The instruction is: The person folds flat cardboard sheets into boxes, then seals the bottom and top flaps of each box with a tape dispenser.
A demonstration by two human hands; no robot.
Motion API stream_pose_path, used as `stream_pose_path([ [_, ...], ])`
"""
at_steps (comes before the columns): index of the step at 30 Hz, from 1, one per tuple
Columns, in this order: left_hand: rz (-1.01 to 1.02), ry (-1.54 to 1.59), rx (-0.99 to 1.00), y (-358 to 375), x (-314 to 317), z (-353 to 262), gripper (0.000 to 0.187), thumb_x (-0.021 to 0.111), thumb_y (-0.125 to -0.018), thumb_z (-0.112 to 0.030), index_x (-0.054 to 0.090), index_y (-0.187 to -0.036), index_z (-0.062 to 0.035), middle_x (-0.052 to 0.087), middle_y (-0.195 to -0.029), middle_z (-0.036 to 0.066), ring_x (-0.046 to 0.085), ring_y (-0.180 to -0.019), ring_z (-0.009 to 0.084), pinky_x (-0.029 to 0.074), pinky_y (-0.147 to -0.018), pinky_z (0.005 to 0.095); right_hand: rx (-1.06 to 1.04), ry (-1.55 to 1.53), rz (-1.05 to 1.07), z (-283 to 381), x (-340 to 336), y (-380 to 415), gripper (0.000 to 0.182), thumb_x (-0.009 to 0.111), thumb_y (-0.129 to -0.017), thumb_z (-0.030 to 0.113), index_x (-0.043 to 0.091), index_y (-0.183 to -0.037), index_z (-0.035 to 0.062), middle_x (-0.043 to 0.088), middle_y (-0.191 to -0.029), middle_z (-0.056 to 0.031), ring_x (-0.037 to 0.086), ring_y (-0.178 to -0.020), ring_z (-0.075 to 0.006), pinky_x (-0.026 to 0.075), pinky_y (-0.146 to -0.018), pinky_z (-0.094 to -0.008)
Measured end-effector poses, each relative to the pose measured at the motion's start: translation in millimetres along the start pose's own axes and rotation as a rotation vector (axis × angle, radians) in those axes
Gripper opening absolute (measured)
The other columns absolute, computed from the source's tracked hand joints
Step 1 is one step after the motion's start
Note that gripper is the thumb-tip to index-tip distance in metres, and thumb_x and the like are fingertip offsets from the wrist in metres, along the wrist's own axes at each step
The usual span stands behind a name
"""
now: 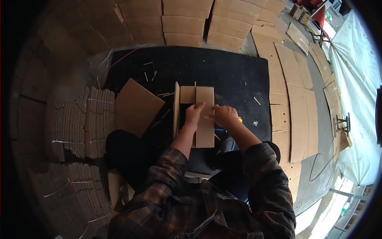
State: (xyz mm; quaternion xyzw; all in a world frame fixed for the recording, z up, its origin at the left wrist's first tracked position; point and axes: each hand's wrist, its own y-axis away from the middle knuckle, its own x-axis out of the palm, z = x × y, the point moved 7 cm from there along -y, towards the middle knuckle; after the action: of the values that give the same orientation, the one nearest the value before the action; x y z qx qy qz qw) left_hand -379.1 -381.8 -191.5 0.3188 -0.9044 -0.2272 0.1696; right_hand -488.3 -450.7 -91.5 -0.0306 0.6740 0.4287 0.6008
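Observation:
A small cardboard box (205,133) stands before me, partly open, with one flap raised upright on its left and a long flap lying over its right part. My left hand (193,113) grips that long flap, its thumb on top and its other fingers partly hidden. Against the box's right edge, my right hand (225,115) is curled closed. A bit of yellow-orange (240,119) shows beside this hand, too little to name, and what lies inside the fist is hidden.
A flat cardboard sheet (137,105) lies to the left, beside tied bundles of flattened cardboard (99,115). Thin strips (257,100) are scattered on the black mat (227,67). Stacked cartons (185,24) line the back, and cardboard sheets (294,99) cover the floor at right.

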Motion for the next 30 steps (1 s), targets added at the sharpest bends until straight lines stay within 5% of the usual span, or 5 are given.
stream_pose_path([
  [5, -0.094, -0.657, 0.194, 16.4, -6.6, -19.2, 0.039, 0.07, -0.085, -0.026, 0.062, -0.108, 0.0054, 0.066, -0.099, 0.017, 0.065, -0.085, 0.0262, 0.051, -0.08, 0.0369, 0.062, -0.104, 0.054, -10.4, 27.9, -16.6, 0.072, 0.052, -0.084, 0.068, 0.056, -0.113, 0.0024, 0.069, -0.103, -0.0162, 0.067, -0.101, -0.0319, 0.053, -0.084, -0.0409],
  [7, -0.064, -0.846, 0.702, 84.6, -4.0, -78.0, 0.031, 0.07, -0.085, -0.018, 0.063, -0.107, 0.0028, 0.067, -0.096, 0.014, 0.065, -0.085, 0.0267, 0.052, -0.073, 0.0369, 0.05, -0.102, 0.061, -12.5, 30.3, -18.3, 0.072, 0.051, -0.084, 0.069, 0.056, -0.113, 0.0023, 0.069, -0.103, -0.0162, 0.067, -0.102, -0.032, 0.052, -0.085, -0.0416],
  [10, -0.185, -0.698, 0.907, 135.6, -53.7, -120.0, 0.039, 0.059, -0.093, -0.015, 0.054, -0.129, -0.002, 0.056, -0.125, 0.02, 0.054, -0.118, 0.0355, 0.044, -0.1, 0.0445, 0.043, -0.154, 0.107, -14.3, 29.9, -19.6, 0.071, 0.051, -0.086, 0.066, 0.055, -0.115, 0.0021, 0.068, -0.105, -0.0172, 0.066, -0.101, -0.0327, 0.051, -0.085, -0.042],
  [18, -0.102, -0.761, 0.664, 75.3, -32.2, -31.9, 0.058, 0.04, -0.101, -0.03, 0.019, -0.153, -0.0139, 0.021, -0.156, 0.015, 0.025, -0.141, 0.0386, 0.028, -0.112, 0.0487, -0.061, -0.195, 0.056, -12.7, 27.6, -17.0, 0.07, 0.052, -0.087, 0.065, 0.053, -0.115, 0.001, 0.068, -0.105, -0.0179, 0.065, -0.102, -0.0345, 0.051, -0.087, -0.0441],
  [30, -0.325, -1.345, 0.471, 91.3, -7.4, -35.3, 0.062, 0.052, -0.093, -0.044, 0.035, -0.147, -0.0195, 0.024, -0.154, 0.009, 0.025, -0.138, 0.0432, 0.037, -0.099, 0.0578, -0.008, -0.227, 0.11, -15.3, 32.1, -14.1, 0.068, 0.05, -0.089, 0.062, 0.05, -0.122, 0.0032, 0.067, -0.106, -0.02, 0.065, -0.102, -0.0359, 0.05, -0.087, -0.0443],
])
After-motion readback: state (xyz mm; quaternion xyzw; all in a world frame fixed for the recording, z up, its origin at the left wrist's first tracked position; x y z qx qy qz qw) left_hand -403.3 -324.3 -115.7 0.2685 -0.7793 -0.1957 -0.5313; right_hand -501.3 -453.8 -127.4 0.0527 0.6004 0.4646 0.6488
